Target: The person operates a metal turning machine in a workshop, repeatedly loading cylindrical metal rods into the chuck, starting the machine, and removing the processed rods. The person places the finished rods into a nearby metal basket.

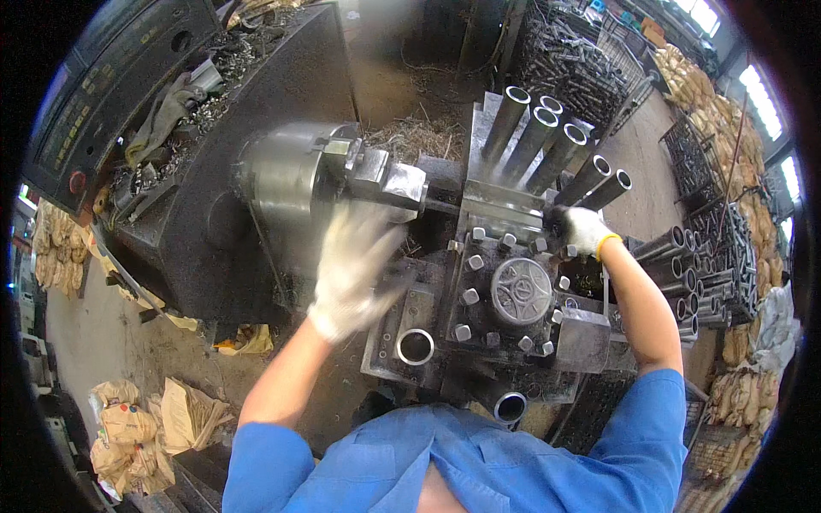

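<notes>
My landmark is the round cap of the tool post [522, 291], ringed with square-headed bolts. My left hand [352, 267], in a white glove, hangs just left of it, in front of the lathe chuck [295, 184]; it is smeared with blur, so I cannot tell whether the fingers are spread or curled, or whether they touch anything. My right hand [580, 229], gloved too with a yellow cuff, sits just up and right of the cap, fingers curled down on the post's upper right corner, at the foot of the slanted steel tubes [547, 141]; what exactly it clasps is hidden under the glove. Room is tight here: the chuck jaws [393, 179] jut toward the post from the left, and the tube rack crowds it from behind. Below the cap, a short tube end [416, 346] stands open, another [510, 407] nearer my chest. Right of the post lie stacked tubes [697, 274], partly cut off by my forearm. Far left, a control panel [103, 94] bends into the rim.
</notes>
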A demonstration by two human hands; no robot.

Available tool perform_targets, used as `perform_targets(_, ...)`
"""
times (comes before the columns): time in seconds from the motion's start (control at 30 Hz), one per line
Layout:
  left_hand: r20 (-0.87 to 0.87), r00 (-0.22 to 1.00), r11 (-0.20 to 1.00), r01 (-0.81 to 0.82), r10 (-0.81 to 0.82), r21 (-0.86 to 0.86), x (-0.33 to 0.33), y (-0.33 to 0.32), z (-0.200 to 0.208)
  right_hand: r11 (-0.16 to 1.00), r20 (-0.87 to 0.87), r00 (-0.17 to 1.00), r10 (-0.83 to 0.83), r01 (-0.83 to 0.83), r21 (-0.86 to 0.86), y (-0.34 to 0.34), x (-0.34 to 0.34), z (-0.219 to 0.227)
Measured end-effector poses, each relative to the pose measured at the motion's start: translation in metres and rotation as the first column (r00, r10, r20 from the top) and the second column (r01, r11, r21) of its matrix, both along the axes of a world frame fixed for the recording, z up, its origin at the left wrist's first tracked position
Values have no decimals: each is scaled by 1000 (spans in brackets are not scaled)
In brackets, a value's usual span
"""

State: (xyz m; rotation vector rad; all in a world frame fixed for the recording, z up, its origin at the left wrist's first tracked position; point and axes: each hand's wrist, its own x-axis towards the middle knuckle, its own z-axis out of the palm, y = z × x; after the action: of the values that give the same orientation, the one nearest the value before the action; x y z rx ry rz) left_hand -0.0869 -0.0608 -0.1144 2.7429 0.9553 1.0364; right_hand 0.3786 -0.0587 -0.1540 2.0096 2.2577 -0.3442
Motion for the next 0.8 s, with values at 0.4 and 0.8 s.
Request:
perform_targets(0.4, 873, 452, 803, 444, 183, -397, 16, -59, -22, 965, -526, 809, 263, -227, 133, -27, -170, 200)
perform_targets(0.8, 395, 824, 574, 106, 407, -812, -60, -48, -73, 998, 189, 982, 12, -24, 62, 21, -112, 123)
